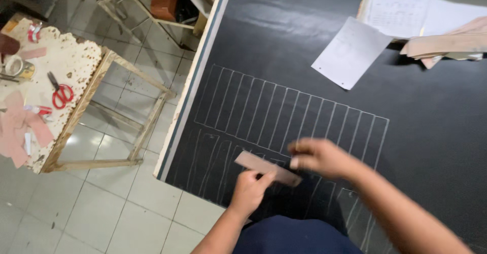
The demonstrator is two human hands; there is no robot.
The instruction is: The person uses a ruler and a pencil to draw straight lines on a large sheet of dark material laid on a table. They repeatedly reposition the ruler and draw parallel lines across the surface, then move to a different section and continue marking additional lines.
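Note:
A large black sheet [304,56] covers the table, with rows of narrow upright rectangles [284,114] drawn on it in white. My left hand [249,190] presses a thin tan cardboard strip [253,161] flat on the sheet near the front edge. My right hand [318,157] is at the strip's right end with its fingers pinched together; it is blurred and I cannot make out whether it holds a marking tool.
A white paper [350,51], an open notebook [398,10] and a stack of tan cardboard pieces [446,43] lie at the table's far right. To the left stands a small wooden table [76,66] with red scissors [61,94], pink scraps [20,127] and a tape roll [14,65]. Tiled floor lies between.

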